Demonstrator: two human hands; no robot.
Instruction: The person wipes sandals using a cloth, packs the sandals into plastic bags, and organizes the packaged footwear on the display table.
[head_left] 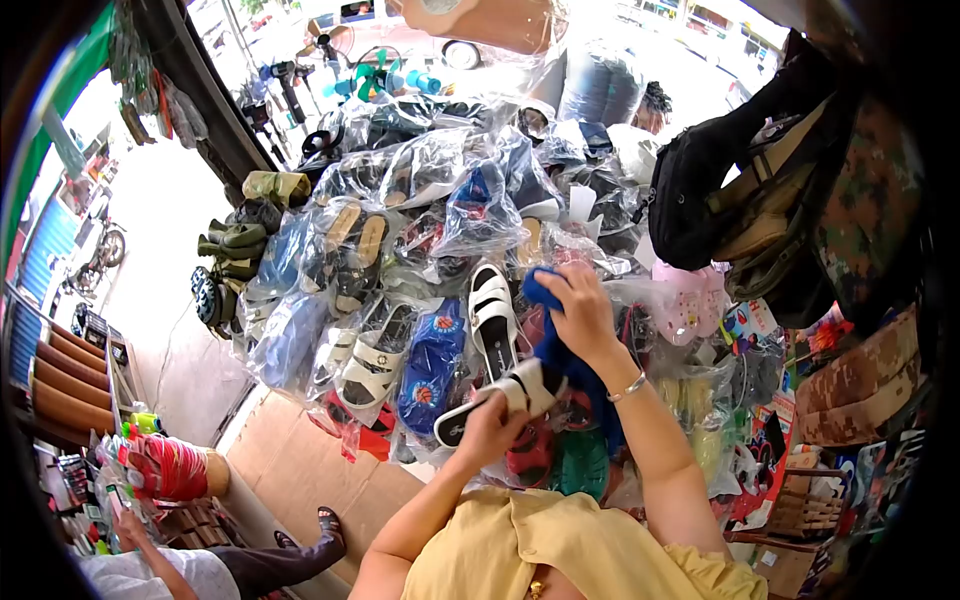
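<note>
Head view shows what looks like a wiping or dusting step, with one sandal lifted and a cloth at its strap end; whether cloth and straps touch, I cannot tell. Farthest left of the left grip [492, 425] lie bagged cream sandals [373, 365], then, nearer to it, blue slippers [431, 352]. That grip is closed around the middle of a white-strapped sandal [530, 388], which lies tilted in it: the dark insole end pokes out to the left of the fingers, the straps rise to the right of them. Just above the left grip, a second white sandal [492, 318] rests on the pile, its lower end by the held one. Farther right and higher, the right grip [575, 305] is bunched on a blue cloth [546, 292], part of it hanging below the fingers toward the straps. Right of that grip sit bagged pink clogs [688, 303]. My judgement is that the next move calls for a steady left grip and the cloth pressed along the straps, without knocking the second sandal
</note>
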